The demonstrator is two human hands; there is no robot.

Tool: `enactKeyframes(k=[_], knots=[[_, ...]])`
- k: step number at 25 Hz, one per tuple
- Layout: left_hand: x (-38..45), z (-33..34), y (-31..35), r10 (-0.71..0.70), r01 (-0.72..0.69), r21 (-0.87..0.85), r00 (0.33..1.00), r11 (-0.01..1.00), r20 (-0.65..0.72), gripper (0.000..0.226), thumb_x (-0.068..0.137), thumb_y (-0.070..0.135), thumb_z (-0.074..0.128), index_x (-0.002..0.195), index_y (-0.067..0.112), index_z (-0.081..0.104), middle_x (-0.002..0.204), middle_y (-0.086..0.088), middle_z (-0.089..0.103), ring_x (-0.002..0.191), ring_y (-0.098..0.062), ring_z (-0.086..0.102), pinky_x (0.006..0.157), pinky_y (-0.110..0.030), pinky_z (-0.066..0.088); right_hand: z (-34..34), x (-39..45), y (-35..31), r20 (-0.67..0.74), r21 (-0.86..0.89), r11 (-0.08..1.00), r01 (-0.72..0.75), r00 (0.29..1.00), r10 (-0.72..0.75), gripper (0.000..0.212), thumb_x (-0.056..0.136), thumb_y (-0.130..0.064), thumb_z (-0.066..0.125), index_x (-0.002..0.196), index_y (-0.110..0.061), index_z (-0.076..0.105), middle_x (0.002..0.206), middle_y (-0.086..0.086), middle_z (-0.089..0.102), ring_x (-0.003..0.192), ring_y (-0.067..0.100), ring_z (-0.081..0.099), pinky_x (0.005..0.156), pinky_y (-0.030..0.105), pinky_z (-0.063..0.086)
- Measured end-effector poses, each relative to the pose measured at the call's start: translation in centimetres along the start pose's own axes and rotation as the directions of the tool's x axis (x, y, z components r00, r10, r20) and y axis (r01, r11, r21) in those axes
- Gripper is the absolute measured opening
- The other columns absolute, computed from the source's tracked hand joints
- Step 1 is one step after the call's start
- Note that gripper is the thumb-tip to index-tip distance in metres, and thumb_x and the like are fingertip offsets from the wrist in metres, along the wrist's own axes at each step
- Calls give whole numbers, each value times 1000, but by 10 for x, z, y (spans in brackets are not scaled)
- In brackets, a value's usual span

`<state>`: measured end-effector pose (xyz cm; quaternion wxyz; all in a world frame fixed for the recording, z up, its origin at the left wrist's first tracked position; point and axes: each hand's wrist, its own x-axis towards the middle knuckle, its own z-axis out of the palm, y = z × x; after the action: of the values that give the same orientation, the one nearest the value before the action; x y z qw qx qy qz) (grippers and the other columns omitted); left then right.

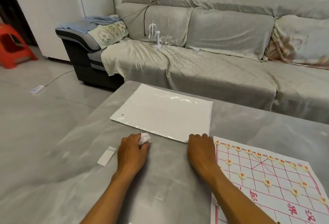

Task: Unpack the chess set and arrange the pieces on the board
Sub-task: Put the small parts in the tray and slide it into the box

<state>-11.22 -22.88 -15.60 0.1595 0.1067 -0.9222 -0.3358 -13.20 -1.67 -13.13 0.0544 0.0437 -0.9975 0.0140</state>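
Note:
A white chess board sheet with a red grid lies at the table's right. Several round cream pieces with red characters stand on its lines. A flat white plastic bag lies in the middle of the table. My left hand grips a small crumpled white wad just in front of the bag's near edge. My right hand rests on the table, fingers curled over the bag's near right corner, beside the board's left edge.
A small white rectangular slip lies on the grey table left of my left hand. A covered sofa with a small white fan stands behind. A red stool and a power strip are on the floor at left.

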Motion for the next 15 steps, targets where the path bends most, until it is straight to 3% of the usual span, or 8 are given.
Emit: enactKeyframes(k=[2, 3, 5, 6, 8, 11, 13, 15], knots=[[3, -1, 3, 8, -7, -99, 1000, 995, 4, 15, 83, 29, 71, 81, 16, 63, 113, 2, 59, 104, -23, 52, 78, -28, 42, 3, 5, 0, -60, 72, 997, 5, 998, -1, 19, 94, -8, 38, 101, -15, 54, 101, 5, 64, 90, 22, 55, 78, 31, 41], [5, -5, 8, -23, 24, -203, 1000, 979, 9, 14, 81, 28, 74, 81, 17, 66, 123, 6, 54, 108, -19, 51, 80, -22, 41, 2, 5, 2, -87, 202, 979, -24, 995, 43, 15, 96, -10, 39, 97, -17, 53, 96, 3, 63, 84, 19, 56, 76, 31, 46], [5, -16, 27, -133, 136, -483, 990, 865, 41, 14, 76, 27, 80, 87, 20, 73, 131, 15, 45, 110, -7, 52, 77, -10, 39, -4, -2, -1, -88, 555, 831, -28, 992, 93, 12, 99, -20, 43, 91, -22, 52, 87, -3, 63, 76, 14, 58, 71, 30, 50], [3, -22, 36, -158, 170, -597, 985, 784, 72, 16, 75, 25, 81, 88, 22, 74, 131, 18, 46, 111, -4, 53, 77, -8, 40, -8, -10, -8, -102, 683, 730, 37, 994, 45, 12, 99, -25, 45, 91, -24, 52, 87, -6, 63, 77, 11, 59, 71, 27, 50], [-5, -28, 47, -120, 203, -756, 979, 623, 164, 19, 75, 22, 81, 94, 22, 75, 125, 14, 60, 110, -9, 60, 85, -19, 48, -18, -33, -31, -129, 812, 561, 161, 987, -96, 9, 99, -28, 48, 93, -25, 54, 89, -9, 62, 81, 8, 59, 72, 19, 47], [-20, -40, 53, -94, 289, -830, 956, 477, 278, 18, 78, 13, 77, 95, 13, 75, 101, -11, 73, 95, -26, 68, 89, -45, 54, -27, -56, -62, -124, 909, 370, 190, 973, -195, 7, 95, -27, 53, 90, -23, 58, 89, -9, 63, 85, 9, 60, 77, 20, 49], [-27, -50, 58, -140, 282, -825, 959, 489, 245, 14, 77, 9, 77, 91, 10, 75, 92, -13, 74, 88, -32, 69, 81, -42, 55, -35, -62, -67, -102, 970, 206, 131, 984, -147, 5, 87, -22, 61, 83, -20, 62, 86, -7, 66, 84, 8, 62, 80, 23, 49], [-32, -59, 66, -156, 226, -786, 974, 576, 166, 23, 74, 9, 80, 94, 11, 69, 91, -11, 73, 85, -29, 69, 73, -38, 57, -44, -67, -65, -66, 998, -1, 66, 992, -104, 7, 83, -9, 66, 83, -16, 63, 86, -1, 67, 86, 13, 63, 82, 27, 51]])
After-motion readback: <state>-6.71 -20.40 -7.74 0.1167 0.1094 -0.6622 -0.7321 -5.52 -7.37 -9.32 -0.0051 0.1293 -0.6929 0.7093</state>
